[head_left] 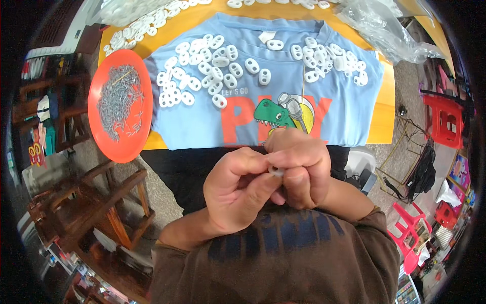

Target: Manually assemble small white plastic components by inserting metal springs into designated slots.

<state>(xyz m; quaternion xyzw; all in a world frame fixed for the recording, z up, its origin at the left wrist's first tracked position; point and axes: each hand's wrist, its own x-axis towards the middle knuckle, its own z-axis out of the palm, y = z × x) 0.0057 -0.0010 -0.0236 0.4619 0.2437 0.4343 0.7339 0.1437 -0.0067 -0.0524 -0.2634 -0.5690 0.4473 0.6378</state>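
Note:
Close to my body, both hands meet at a small white oval plastic piece with holes (276,171). My left hand (238,190) pinches it between thumb and fingertips. From the other side, my right hand (304,169) has its thumb and fingers closed against the same piece, covering much of it. Just beyond the hands lies a light blue T-shirt (192,124) with a green dinosaur print. Loose white two-hole pieces (220,62) are scattered over its upper part. A thin stick (303,83) shows beyond my right hand; whether that hand holds it, I cannot tell.
A red oval plate (144,137) holds small grey metal pieces (116,101) and a thin stick, at the table's left edge. More white pieces (144,25) lie along the yellow table's far side. Clear plastic bags (385,30) sit far right. A wooden stool (111,218) stands lower left.

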